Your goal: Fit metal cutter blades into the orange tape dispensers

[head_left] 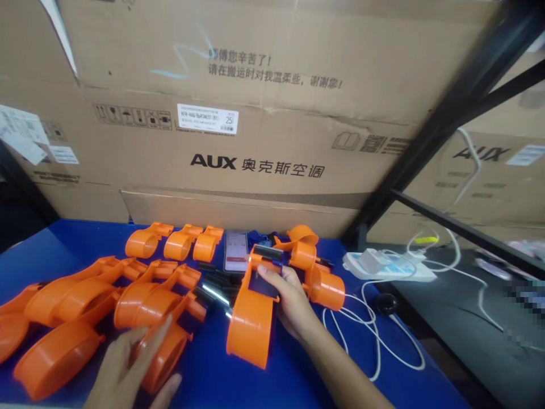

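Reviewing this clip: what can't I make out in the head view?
In the head view:
Right hand: most fingers hidden behind the orange part it holds.
Left hand: wrist cut off by the bottom edge.
Leftmost part: cut off by the left edge.
Phone screen: digits too small and blurred.

leftmost orange piece point(12, 335) cropped, phone digits point(237, 245) blurred

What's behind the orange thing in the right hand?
Behind the orange thing: blue tabletop and, farther back, a big cardboard box. Whatever the thing and the right hand cover can't be seen.
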`<action>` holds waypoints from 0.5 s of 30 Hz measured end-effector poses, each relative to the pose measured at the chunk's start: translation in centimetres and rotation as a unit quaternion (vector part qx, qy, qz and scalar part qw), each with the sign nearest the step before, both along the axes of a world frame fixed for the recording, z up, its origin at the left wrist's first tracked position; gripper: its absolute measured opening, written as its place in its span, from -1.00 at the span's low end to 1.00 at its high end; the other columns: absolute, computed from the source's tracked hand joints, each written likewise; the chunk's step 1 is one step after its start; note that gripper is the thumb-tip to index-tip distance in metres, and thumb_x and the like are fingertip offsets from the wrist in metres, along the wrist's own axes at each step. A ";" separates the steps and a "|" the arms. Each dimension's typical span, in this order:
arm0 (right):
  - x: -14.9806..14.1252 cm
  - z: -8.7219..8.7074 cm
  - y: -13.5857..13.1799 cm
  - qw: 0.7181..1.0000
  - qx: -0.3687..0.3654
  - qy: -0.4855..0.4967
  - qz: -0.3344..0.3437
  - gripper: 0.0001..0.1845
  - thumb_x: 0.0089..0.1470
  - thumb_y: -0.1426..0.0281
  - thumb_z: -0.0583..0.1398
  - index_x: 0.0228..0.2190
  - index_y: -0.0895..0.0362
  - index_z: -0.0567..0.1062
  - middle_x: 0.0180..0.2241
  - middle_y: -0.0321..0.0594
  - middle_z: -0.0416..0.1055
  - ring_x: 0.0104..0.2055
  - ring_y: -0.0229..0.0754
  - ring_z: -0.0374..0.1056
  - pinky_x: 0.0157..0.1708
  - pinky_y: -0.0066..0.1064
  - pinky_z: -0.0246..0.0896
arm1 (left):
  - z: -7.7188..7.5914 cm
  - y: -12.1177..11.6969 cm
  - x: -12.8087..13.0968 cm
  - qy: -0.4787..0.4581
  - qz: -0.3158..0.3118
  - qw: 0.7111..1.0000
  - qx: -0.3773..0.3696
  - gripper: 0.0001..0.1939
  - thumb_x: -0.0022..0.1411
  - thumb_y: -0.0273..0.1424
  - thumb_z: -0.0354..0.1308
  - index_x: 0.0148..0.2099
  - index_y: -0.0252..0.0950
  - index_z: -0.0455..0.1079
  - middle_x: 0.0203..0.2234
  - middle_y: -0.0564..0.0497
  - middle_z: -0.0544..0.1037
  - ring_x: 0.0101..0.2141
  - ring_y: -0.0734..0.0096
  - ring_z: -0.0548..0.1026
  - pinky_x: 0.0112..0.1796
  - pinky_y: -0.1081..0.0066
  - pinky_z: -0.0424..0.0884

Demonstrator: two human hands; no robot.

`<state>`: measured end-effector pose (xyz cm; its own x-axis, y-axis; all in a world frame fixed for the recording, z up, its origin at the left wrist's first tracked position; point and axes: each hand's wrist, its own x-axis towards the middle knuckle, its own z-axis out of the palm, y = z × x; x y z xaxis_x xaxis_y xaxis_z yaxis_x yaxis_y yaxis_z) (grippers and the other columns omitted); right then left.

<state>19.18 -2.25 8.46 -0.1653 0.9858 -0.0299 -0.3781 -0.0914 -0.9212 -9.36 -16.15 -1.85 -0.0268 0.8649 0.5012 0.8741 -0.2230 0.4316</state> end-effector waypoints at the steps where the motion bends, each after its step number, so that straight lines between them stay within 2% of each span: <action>1: 0.2 0.0 0.0 1.000 0.006 -0.006 0.014 -0.62 -0.01 0.17 0.45 -0.18 0.12 0.69 -0.25 -0.13 0.66 -0.21 0.00 0.56 -0.10 -0.19 0.41 | 0.3 0.1 0.0 0.017 0.007 1.000 0.011 -0.26 0.22 -0.07 0.24 0.42 0.18 0.18 0.22 -0.12 0.38 0.04 -0.19 0.47 0.00 -0.15 0.50; 4: 0.6 0.3 -0.1 1.000 0.012 -0.013 0.024 -0.63 0.03 0.18 0.42 -0.14 0.10 0.68 -0.31 -0.17 0.65 -0.33 -0.09 0.53 -0.15 -0.22 0.41 | 1.2 0.6 0.0 0.043 -0.007 0.999 0.021 -0.24 0.19 -0.04 0.28 0.41 0.23 0.19 0.31 -0.10 0.30 0.06 -0.26 0.43 0.01 -0.24 0.44; 8: 0.8 0.4 -0.3 1.000 -0.004 -0.013 0.021 -0.63 0.05 0.17 0.38 -0.13 0.11 0.68 -0.42 -0.21 0.61 -0.43 -0.13 0.47 -0.28 -0.28 0.38 | 2.5 1.3 1.1 0.009 -0.064 0.998 -0.013 -0.30 0.26 -0.07 0.21 0.41 0.21 0.19 0.29 -0.05 0.36 0.14 -0.19 0.40 0.08 -0.18 0.42; 10: 0.8 0.2 0.0 1.000 -0.009 -0.009 0.020 -0.61 0.02 0.18 0.40 -0.14 0.12 0.68 -0.41 -0.21 0.61 -0.43 -0.13 0.47 -0.29 -0.29 0.37 | 3.2 1.5 1.8 0.004 -0.073 0.997 -0.024 -0.32 0.27 -0.09 0.19 0.41 0.19 0.20 0.27 -0.06 0.39 0.17 -0.20 0.38 0.10 -0.22 0.39; 12: 0.8 -0.1 0.3 1.000 -0.009 -0.007 0.023 -0.59 -0.02 0.17 0.42 -0.15 0.12 0.68 -0.39 -0.20 0.62 -0.45 -0.14 0.47 -0.30 -0.29 0.37 | 4.5 1.6 2.4 0.011 -0.067 0.998 -0.017 -0.34 0.26 -0.10 0.20 0.39 0.22 0.23 0.28 -0.04 0.39 0.19 -0.24 0.36 0.14 -0.32 0.31; 15: 0.6 0.0 0.7 0.999 -0.001 -0.004 0.038 -0.57 -0.04 0.15 0.42 -0.16 0.13 0.67 -0.40 -0.20 0.62 -0.47 -0.15 0.46 -0.31 -0.28 0.37 | 7.4 2.5 3.3 -0.015 -0.067 0.998 -0.013 -0.39 0.29 -0.09 0.19 0.37 0.26 0.26 0.35 0.04 0.31 0.27 -0.28 0.29 0.22 -0.40 0.14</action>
<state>19.77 -1.58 8.43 -0.2404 0.9701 -0.0328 -0.3634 -0.1213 -0.9237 -6.11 -13.68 5.51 0.0761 0.8748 0.4784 0.8234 -0.3258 0.4647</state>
